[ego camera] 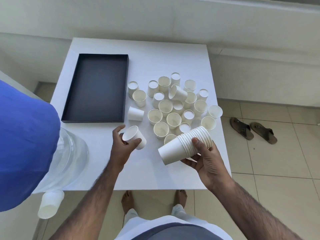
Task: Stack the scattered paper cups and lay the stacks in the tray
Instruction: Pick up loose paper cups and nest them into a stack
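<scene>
A white table [90, 167] stands on a pale tiled floor. My left hand [122, 146] grips a single paper cup [133, 138], tilted, with my fingers curled round it. At three o'clock from it, my right hand [207, 161] holds a stack of cups [183, 148] on its side, thumb across the rims. Loose cups [173, 110] crowd at twelve o'clock from the stack. The dark tray [97, 87] lies at eleven o'clock from my left hand.

A white square table [155, 58] carries a dark, shallow, rectangular tray [126, 87] on its left half. To the tray's right, white paper cups [173, 108] crowd together, some upright, some upside down. 1 lone cup [136, 113] lies on its side just beside the tray.
</scene>
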A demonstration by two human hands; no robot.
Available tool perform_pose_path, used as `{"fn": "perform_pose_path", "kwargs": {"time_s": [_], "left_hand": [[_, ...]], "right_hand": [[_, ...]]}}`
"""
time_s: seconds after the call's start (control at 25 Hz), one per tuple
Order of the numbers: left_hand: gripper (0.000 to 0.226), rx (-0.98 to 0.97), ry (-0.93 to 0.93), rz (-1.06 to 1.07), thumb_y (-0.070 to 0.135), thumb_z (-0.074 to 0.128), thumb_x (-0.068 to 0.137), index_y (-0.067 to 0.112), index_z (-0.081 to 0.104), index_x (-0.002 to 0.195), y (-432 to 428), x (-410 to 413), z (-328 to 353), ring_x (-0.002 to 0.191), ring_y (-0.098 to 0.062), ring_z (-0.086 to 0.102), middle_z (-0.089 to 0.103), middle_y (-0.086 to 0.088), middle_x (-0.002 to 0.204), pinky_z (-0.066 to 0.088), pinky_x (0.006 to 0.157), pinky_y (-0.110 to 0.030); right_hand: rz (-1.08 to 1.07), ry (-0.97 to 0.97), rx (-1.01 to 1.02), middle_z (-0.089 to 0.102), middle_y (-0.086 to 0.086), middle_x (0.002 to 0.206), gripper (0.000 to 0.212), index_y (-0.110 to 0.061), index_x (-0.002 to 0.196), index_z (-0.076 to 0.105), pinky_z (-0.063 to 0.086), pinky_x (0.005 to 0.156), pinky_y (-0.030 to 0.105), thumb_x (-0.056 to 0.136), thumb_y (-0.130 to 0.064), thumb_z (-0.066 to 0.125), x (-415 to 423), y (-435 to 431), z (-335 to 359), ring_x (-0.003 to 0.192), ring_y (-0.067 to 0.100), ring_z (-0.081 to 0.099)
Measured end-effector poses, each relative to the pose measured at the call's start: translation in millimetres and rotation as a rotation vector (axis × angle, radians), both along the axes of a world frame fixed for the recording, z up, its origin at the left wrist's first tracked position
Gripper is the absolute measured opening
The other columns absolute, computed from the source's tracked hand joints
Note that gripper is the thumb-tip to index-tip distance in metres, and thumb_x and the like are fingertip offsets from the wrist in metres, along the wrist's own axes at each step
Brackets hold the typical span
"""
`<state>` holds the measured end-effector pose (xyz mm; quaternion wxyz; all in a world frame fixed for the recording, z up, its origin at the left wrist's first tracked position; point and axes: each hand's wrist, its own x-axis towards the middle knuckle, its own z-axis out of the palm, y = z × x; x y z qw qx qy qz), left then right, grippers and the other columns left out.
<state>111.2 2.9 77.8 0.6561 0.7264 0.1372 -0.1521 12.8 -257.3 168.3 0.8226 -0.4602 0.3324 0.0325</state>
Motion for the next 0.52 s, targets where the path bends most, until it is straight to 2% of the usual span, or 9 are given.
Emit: {"fn": "perform_pose_path", "kwargs": {"time_s": [0.04,0.12,0.28,0.36,0.44,0.52], "left_hand": [[0.088,-0.068,0.008,-0.042,0.024,0.086,0.074,0.039,0.037,0.145,7.9,-8.9,11.5,0.107,-0.016,0.069,0.061,0.004,0.122,0.053,0.083,-0.026],[0.1,-0.085,-0.009,-0.137,0.027,0.087,0.07,0.048,0.032,0.15,19.1,-23.6,33.3,0.105,-0.008,0.07,0.059,0.008,0.126,0.057,0.081,-0.024],[0.084,0.105,-0.088,-0.315,0.042,0.093,0.06,0.051,0.051,0.133,31.3,-37.5,59.3,0.111,-0.012,0.065,0.06,0.019,0.124,0.061,0.084,-0.03],[0.082,0.176,-0.117,-0.358,0.039,0.092,0.065,0.051,0.049,0.133,32.0,-39.4,68.4,0.111,-0.013,0.063,0.06,0.02,0.127,0.061,0.084,-0.028],[0.085,0.232,-0.159,-0.383,0.03,0.092,0.073,0.048,0.043,0.14,30.4,-40.5,75.9,0.104,-0.011,0.063,0.062,0.016,0.123,0.058,0.078,-0.022],[0.085,0.245,-0.179,-0.393,0.025,0.089,0.077,0.047,0.04,0.143,28.2,-42.7,80.6,0.1,-0.012,0.065,0.064,0.016,0.117,0.059,0.076,-0.025]], "right_hand": [[-0.002,-0.018,0.005,0.067,0.017,0.124,0.063,-0.015,0.135,0.053,0.06,0.085,0.058,0.078,-0.024,0.079,6.4,2.3,3.5,0.102,0.033,0.07],[-0.005,-0.062,0.018,0.067,0.015,0.125,0.063,-0.017,0.136,0.054,0.061,0.082,0.055,0.08,-0.024,0.08,18.7,7.0,10.8,0.103,0.033,0.07],[0.029,-0.14,0.016,0.065,0.015,0.127,0.064,-0.015,0.14,0.05,0.059,0.088,0.061,0.083,-0.024,0.079,38.5,17.9,21.7,0.106,0.035,0.07],[0.048,-0.157,0.002,0.066,0.014,0.124,0.065,-0.015,0.14,0.05,0.059,0.088,0.06,0.083,-0.025,0.079,43.4,25.8,23.9,0.104,0.034,0.07],[0.067,-0.166,0.002,0.067,0.012,0.123,0.064,-0.015,0.139,0.051,0.061,0.083,0.056,0.082,-0.025,0.079,44.7,36.4,25.2,0.105,0.034,0.07],[0.069,-0.169,-0.015,0.067,0.012,0.124,0.063,-0.017,0.139,0.051,0.061,0.08,0.052,0.082,-0.025,0.079,44.4,45.6,25.5,0.105,0.033,0.07]]}}
